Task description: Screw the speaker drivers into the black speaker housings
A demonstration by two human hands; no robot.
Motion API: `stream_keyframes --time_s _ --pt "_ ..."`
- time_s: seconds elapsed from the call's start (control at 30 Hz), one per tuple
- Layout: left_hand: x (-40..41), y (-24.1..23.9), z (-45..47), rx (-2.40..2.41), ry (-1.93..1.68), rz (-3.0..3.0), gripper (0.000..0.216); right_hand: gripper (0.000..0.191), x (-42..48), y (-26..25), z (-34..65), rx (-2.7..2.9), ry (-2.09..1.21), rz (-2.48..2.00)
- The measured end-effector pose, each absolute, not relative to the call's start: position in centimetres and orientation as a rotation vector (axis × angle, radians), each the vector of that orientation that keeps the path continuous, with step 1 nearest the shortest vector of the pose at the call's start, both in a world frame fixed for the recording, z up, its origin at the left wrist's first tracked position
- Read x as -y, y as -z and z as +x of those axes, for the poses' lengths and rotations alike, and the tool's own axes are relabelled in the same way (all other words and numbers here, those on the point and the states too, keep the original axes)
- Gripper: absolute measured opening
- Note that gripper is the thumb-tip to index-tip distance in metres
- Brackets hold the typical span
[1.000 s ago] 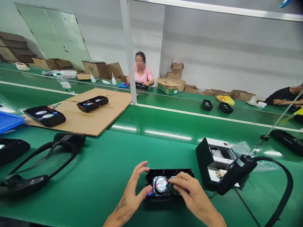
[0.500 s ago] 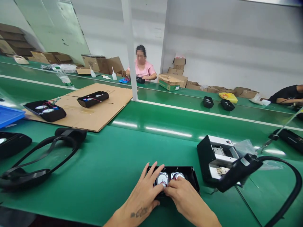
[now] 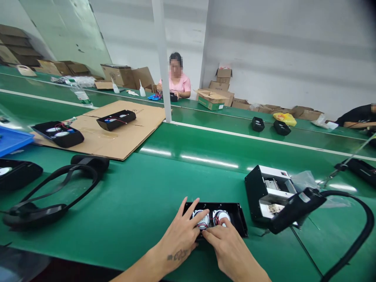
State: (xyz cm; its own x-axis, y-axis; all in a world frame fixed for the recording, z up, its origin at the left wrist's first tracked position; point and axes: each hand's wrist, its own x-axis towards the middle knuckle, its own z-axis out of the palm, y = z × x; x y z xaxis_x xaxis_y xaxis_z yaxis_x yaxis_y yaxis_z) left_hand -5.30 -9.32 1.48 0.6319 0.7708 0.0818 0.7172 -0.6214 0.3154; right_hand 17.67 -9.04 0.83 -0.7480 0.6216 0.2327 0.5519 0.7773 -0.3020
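A black speaker housing [image 3: 239, 219] lies on the green bench in front of me with its inside facing up. Two round silver speaker drivers sit in it, the left driver [image 3: 202, 222] partly under my fingers and the right driver [image 3: 221, 215] more exposed. Thin red and black wires run over them. My left hand [image 3: 183, 231] grips the housing's left part, fingertips at the far rim and one finger across the left driver. My right hand [image 3: 225, 244] is curled at the near side between the drivers, one finger against the right driver; what its fingertips pinch is hidden.
Right of the housing are a black-and-white machine [image 3: 268, 199] and a black handheld device [image 3: 298, 209] on a thick cable. A black headset-like strap [image 3: 67, 192] lies left. Open speaker housings rest on cardboard [image 3: 123, 141]. A person [image 3: 180, 84] works across the bench.
My left index finger has lifted from the near wires and moved across the left driver. My right hand's fingers have shifted slightly. The housing stays about where it was.
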Motion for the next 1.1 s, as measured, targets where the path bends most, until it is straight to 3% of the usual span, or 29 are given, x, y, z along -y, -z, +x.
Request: stream_keyframes --time_s 0.27,0.43,0.57,0.83,1.1 --pt "9.2 -0.3 -5.0 -1.196 -0.401 2.589 0.022 0.037 9.2 -0.8 17.6 2.672 -0.415 -1.039" --pt "5.6 -1.0 -5.6 -1.059 -0.399 2.457 0.033 0.026 7.3 -4.1 16.4 2.818 -0.471 -1.216" --pt "1.6 -3.6 -6.5 -0.962 -0.323 2.223 0.015 0.030 4.2 -6.9 15.3 2.879 -0.540 -1.300" --pt "-0.8 -4.5 -6.6 -1.005 -0.258 2.020 0.041 0.031 1.5 -7.2 14.9 2.801 -0.665 -1.369" --pt "-0.9 -4.4 -6.8 -1.041 -0.248 1.972 0.036 0.028 1.3 -7.2 14.9 2.787 -0.668 -1.322"
